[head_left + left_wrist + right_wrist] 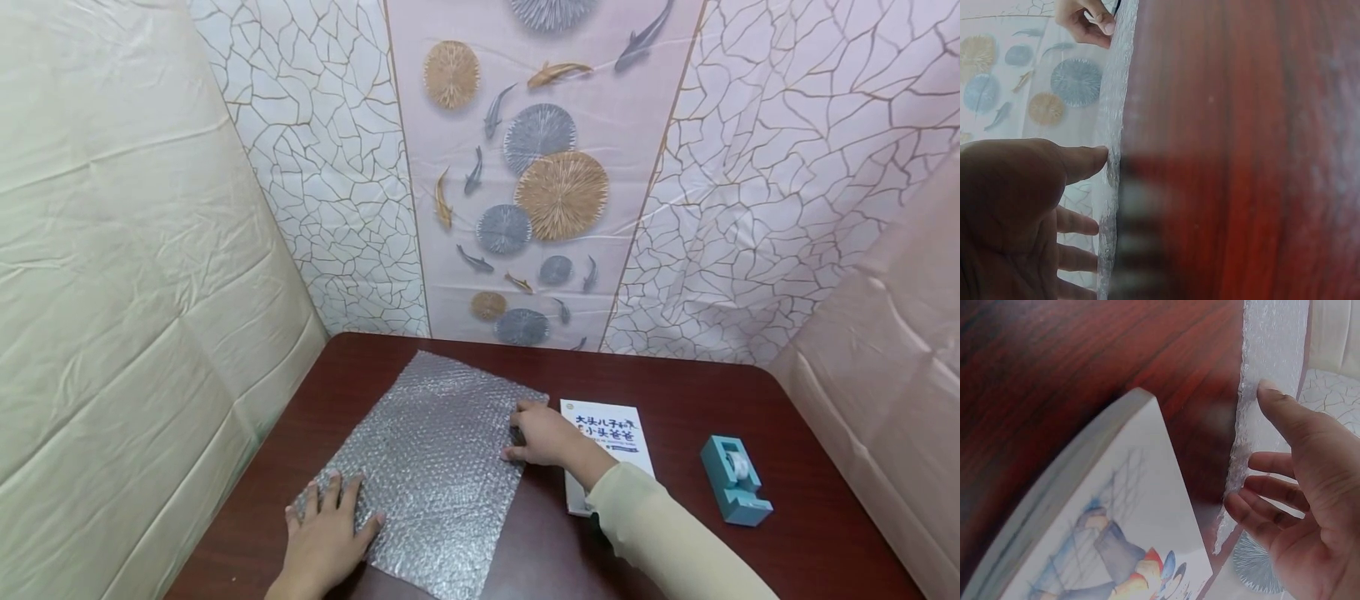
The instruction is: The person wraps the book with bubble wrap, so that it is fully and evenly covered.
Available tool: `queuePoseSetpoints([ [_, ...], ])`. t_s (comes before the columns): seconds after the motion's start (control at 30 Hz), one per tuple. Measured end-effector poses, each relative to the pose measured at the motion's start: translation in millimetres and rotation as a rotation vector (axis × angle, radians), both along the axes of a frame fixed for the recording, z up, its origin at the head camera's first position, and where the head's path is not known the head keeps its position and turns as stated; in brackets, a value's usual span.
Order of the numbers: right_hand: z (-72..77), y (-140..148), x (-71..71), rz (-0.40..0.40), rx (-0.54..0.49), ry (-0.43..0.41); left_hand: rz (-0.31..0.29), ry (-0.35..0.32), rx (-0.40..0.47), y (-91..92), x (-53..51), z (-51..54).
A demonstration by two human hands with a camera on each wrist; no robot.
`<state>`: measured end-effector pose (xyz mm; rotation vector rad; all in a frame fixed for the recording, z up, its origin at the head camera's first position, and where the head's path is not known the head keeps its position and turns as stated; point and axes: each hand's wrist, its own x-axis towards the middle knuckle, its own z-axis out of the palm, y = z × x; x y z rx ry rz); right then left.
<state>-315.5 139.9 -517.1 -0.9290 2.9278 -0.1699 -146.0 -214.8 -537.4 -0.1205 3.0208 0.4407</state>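
A sheet of bubble wrap (442, 467) lies flat and slightly askew on the dark red table. At its lower left corner the left hand (326, 533) rests on it with fingers spread; in the left wrist view that hand (1022, 212) has its thumb and fingertips along the sheet's edge (1113, 125). The right hand (547, 433) touches the sheet's right edge near the far right corner, fingers bent loosely. Seen in the right wrist view, the right hand (1310, 494) has its thumb and fingertips on the bubble wrap (1260, 362), not curled round anything.
A white book (607, 433) with blue lettering lies right of the sheet, partly under the right forearm. Further right stands a teal tape dispenser (731, 479) with a roll of tape. Behind the table (705, 383) hangs a patterned curtain (360, 167); pale padded cloth (112, 250) covers the sides.
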Motion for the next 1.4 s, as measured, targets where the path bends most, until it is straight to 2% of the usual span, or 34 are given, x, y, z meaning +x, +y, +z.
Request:
queuePoseSetpoints([
  [0.67,2.8,-1.0,13.7,0.001,-0.001,0.047,0.021,-0.045,0.024,-4.8,-2.9,-0.7],
  [1.4,-1.8,4.5,19.4,-0.018,-0.026,-0.049,0.017,-0.026,0.007,-8.9,-5.2,-0.7],
])
